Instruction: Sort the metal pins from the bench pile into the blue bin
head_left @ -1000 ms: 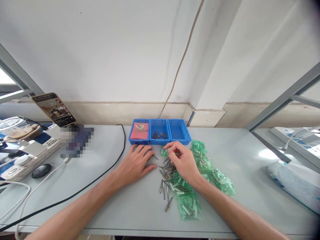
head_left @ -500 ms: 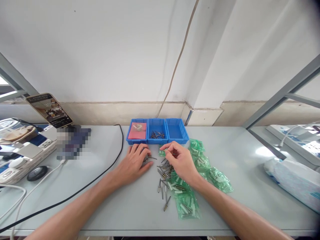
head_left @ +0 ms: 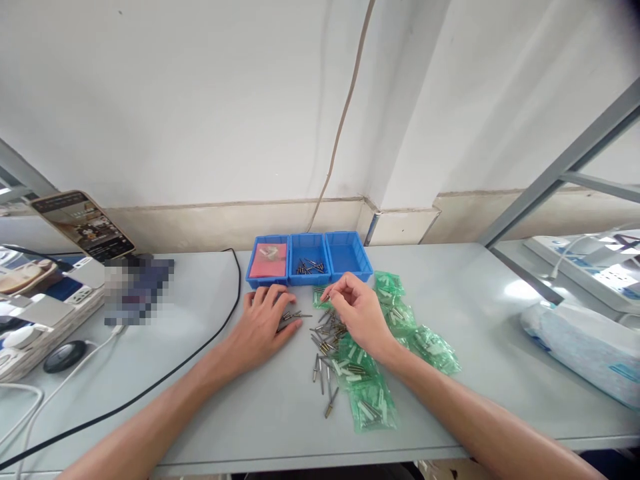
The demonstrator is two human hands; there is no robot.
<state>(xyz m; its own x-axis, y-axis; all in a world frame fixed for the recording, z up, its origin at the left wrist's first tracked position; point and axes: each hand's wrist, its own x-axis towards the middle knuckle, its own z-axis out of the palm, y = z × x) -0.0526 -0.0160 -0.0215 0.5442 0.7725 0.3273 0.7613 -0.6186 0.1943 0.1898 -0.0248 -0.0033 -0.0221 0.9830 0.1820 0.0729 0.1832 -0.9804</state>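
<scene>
My left hand lies on the table with its fingers spread, and a few metal rivet-like pins show between its thumb and forefinger. Pinched together, the fingers of my right hand hold a small metal pin above a little green bag. Loose pins form a pile between the hands. Beside and under my right wrist lie several green plastic bags of pins and white pieces. Behind the hands, the middle blue bin contains pins, the left bin a red sheet and clear bag; the right bin is empty.
A black cable curves across the table left of my left arm. Further left are a propped phone, a black mouse-like object and power strips. A soft plastic pack lies at the right.
The whole view has shifted slightly. My left hand remains on the table with its fingers apart. The pin at my right fingertips shows more clearly and is tilted differently.
</scene>
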